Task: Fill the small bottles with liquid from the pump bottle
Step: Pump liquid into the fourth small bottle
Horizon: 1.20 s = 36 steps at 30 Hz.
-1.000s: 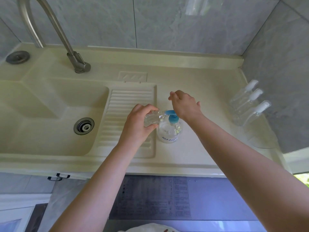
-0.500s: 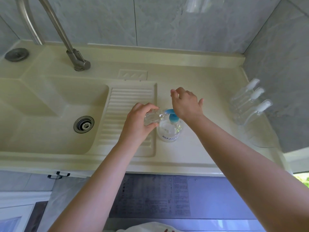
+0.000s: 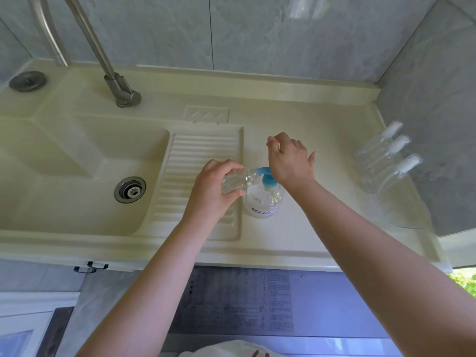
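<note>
Left hand [image 3: 211, 186] grip is clamped on a small clear bottle [image 3: 235, 181], fingers curled round its body, bottle tipped on its side with the open neck pointing right, up against the blue spout of the pump bottle [image 3: 262, 197]. Neck and spout tip look touching or just about; can't tell if liquid is coming out. Small bottle shows some clear liquid inside, level unclear.

Right hand [image 3: 288, 161] sits over the blue pump head, heel of the palm on top of it, fingers loosely spread and bent forward beyond the pump, not wrapped round anything. Grip apart.

Pump bottle stands upright on the bench [image 3: 296, 235], directly under the right hand and just right of the left hand, clear body with a printed label near the base, roughly part full.

Well right of the right hand: three more small bottles [image 3: 386, 155] with white spray tops, lined up side by side against the side wall, near a clear bag or sheet.

Left of the left hand: ribbed drainboard [image 3: 201, 150], then the sink basin [image 3: 77, 163] with drain [image 3: 130, 189]. Faucet [image 3: 121, 91] behind, further back-left.
</note>
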Tool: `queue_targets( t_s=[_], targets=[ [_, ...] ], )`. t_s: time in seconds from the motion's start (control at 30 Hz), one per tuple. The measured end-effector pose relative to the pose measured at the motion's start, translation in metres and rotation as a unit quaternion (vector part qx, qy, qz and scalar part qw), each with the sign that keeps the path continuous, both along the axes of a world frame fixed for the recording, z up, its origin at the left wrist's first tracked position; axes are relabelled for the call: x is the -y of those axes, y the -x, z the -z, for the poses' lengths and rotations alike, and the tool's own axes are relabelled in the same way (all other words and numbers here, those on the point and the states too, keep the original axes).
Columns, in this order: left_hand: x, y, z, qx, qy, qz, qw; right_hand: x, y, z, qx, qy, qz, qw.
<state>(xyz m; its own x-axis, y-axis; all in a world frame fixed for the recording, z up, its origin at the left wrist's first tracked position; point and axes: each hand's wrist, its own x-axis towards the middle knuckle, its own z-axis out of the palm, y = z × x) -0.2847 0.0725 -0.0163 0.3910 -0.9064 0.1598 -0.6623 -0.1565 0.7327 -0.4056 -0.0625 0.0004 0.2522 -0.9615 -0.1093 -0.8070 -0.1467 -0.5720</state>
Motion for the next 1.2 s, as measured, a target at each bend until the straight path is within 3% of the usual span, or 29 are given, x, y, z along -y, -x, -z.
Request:
queue_targets(
  t_s=[0.3, 0.53, 0.77, 1.03, 1.2],
  targets=[
    [0.002, 0.001, 0.004, 0.001, -0.007, 0.003, 1.000, -0.006, 0.000, 0.005, -0.058, -0.003, -0.022, 0.998],
    [0.002, 0.001, 0.003, -0.006, 0.002, -0.002, 1.000, -0.006, -0.001, -0.004, -0.010, 0.014, -0.010, 1.000],
    [0.005, 0.000, 0.003, -0.005, -0.002, 0.004, 1.000, -0.007, 0.000, 0.004, -0.026, 0.032, -0.016, 0.999],
    [0.004, 0.000, 0.002, 0.004, -0.006, 0.004, 1.000, -0.011, 0.002, 0.001, 0.046, 0.035, 0.015, 0.998],
    [0.004, -0.002, 0.000, 0.008, -0.003, 0.003, 1.000, -0.009, 0.001, -0.005, 0.015, 0.056, -0.005, 0.998]
  ],
)
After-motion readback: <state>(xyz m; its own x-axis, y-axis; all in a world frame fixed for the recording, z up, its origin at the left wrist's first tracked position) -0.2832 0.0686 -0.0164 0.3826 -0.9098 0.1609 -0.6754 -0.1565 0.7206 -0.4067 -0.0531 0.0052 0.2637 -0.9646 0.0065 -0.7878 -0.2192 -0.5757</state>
